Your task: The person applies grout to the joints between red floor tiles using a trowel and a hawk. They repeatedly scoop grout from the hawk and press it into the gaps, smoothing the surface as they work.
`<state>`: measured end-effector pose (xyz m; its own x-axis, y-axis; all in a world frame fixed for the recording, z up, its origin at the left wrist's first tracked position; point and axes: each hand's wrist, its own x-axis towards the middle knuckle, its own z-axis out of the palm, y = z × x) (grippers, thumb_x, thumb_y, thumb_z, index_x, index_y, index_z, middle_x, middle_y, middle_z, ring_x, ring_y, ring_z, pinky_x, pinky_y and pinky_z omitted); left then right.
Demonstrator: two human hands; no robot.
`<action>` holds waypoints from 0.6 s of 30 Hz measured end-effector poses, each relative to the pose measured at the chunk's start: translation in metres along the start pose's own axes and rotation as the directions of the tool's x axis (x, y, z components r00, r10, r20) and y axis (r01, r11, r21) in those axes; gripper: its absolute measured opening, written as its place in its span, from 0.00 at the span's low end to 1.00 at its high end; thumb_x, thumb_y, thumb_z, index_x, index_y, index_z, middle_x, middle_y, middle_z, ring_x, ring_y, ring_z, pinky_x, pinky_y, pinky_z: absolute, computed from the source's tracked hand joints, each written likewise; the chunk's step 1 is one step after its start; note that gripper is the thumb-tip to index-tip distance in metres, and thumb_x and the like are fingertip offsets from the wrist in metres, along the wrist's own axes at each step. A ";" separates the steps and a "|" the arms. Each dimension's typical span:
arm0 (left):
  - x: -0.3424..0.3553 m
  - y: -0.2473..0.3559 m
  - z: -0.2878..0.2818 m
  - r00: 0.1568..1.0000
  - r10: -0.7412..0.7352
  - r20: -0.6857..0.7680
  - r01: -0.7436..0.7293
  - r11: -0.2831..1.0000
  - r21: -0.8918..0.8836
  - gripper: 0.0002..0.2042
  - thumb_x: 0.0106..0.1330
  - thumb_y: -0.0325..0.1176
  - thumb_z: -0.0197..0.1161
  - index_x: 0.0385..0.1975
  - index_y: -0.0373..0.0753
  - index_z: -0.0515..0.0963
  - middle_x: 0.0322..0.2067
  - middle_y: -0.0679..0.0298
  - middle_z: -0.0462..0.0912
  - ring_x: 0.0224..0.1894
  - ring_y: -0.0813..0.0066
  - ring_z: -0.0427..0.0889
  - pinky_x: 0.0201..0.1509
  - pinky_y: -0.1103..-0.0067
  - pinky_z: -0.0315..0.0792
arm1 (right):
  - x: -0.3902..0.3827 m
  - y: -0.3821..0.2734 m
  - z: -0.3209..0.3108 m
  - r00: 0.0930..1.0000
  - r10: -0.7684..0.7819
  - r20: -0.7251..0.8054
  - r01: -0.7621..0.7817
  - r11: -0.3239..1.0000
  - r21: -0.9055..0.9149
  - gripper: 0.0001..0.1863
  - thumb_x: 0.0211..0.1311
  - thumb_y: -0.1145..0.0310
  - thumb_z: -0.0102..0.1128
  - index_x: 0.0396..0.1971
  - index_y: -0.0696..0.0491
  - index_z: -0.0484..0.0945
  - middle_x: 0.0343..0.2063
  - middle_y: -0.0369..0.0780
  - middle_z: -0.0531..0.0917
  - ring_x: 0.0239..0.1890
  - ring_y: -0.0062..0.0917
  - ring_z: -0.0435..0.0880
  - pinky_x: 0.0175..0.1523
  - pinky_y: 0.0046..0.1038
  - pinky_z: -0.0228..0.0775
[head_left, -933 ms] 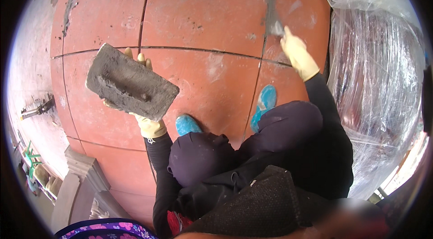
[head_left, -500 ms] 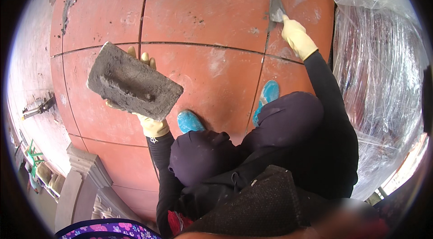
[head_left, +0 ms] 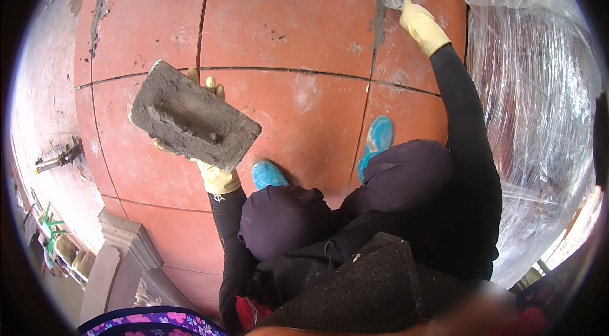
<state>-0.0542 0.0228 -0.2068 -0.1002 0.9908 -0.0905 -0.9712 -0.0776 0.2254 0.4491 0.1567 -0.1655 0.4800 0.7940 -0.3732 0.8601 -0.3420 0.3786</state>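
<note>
My left hand (head_left: 217,177), in a cream glove, holds a rectangular mortar board (head_left: 243,127) from beneath; fingertips show past its far edge. A heap of grey mortar (head_left: 184,122) covers the board, with a groove across it. My right hand (head_left: 424,28), gloved alike, is closed on a putty knife (head_left: 394,2) at the far right. Its blade is low at the floor, beside a grey mortar-smeared joint (head_left: 380,22) between reddish tiles. Most of the knife's handle is hidden in the glove.
Large red tiles (head_left: 285,19) with dark open joints surround my blue shoes (head_left: 379,136). Clear plastic sheeting (head_left: 526,82) drapes along the right. A grey moulded pillar base (head_left: 130,238) stands lower left, and a tool (head_left: 60,157) lies on the pale floor farther left.
My right hand has moved the putty knife farther away along the joint, its blade now lying to the joint's right. The board in my left hand stays nearly in place; the view shifts slightly.
</note>
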 end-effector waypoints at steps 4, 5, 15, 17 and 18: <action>0.003 0.001 -0.006 0.988 -0.024 0.152 0.054 0.979 -0.197 0.55 0.55 0.68 0.69 0.77 0.47 0.49 0.74 0.41 0.51 0.69 0.35 0.65 0.79 0.52 0.52 | 0.009 -0.019 0.032 0.977 0.171 0.128 -0.203 0.925 0.320 0.34 0.79 0.52 0.23 0.64 0.63 0.70 0.64 0.55 0.73 0.69 0.47 0.69 0.70 0.44 0.62; 0.003 0.001 -0.006 0.983 -0.031 0.183 0.073 0.970 -0.231 0.56 0.54 0.68 0.69 0.77 0.47 0.49 0.74 0.41 0.51 0.69 0.35 0.65 0.79 0.52 0.53 | 0.002 -0.018 0.039 0.976 0.166 0.144 -0.204 0.927 0.314 0.36 0.79 0.51 0.21 0.62 0.63 0.72 0.64 0.55 0.73 0.69 0.48 0.69 0.71 0.44 0.61; 0.005 0.000 -0.008 0.989 -0.037 0.142 0.065 0.978 -0.196 0.55 0.56 0.71 0.66 0.77 0.48 0.48 0.75 0.43 0.49 0.71 0.35 0.62 0.79 0.52 0.52 | -0.112 -0.010 0.035 0.966 -0.055 0.253 0.094 0.985 -0.143 0.35 0.69 0.79 0.43 0.76 0.58 0.49 0.56 0.53 0.80 0.56 0.45 0.82 0.59 0.42 0.76; 0.006 -0.001 -0.007 0.980 -0.043 0.196 0.091 0.967 -0.239 0.55 0.56 0.70 0.66 0.77 0.48 0.48 0.75 0.43 0.49 0.71 0.35 0.61 0.79 0.52 0.52 | -0.125 -0.009 0.043 0.958 -0.035 0.285 0.075 0.989 -0.129 0.35 0.70 0.78 0.42 0.76 0.57 0.48 0.56 0.53 0.80 0.56 0.45 0.82 0.60 0.42 0.75; 0.006 -0.001 -0.006 0.983 -0.036 0.181 0.077 0.971 -0.225 0.55 0.56 0.70 0.66 0.77 0.48 0.48 0.75 0.43 0.49 0.71 0.35 0.61 0.79 0.52 0.52 | -0.131 -0.008 0.048 0.955 -0.030 0.296 0.069 0.990 -0.121 0.35 0.70 0.78 0.42 0.76 0.57 0.48 0.56 0.54 0.80 0.56 0.45 0.82 0.60 0.42 0.75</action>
<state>-0.0549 0.0279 -0.2138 -0.0245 0.9966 0.0783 -0.9997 -0.0241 -0.0058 0.3876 0.0314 -0.1609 0.4833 0.6198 -0.6183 0.8639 -0.2232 0.4515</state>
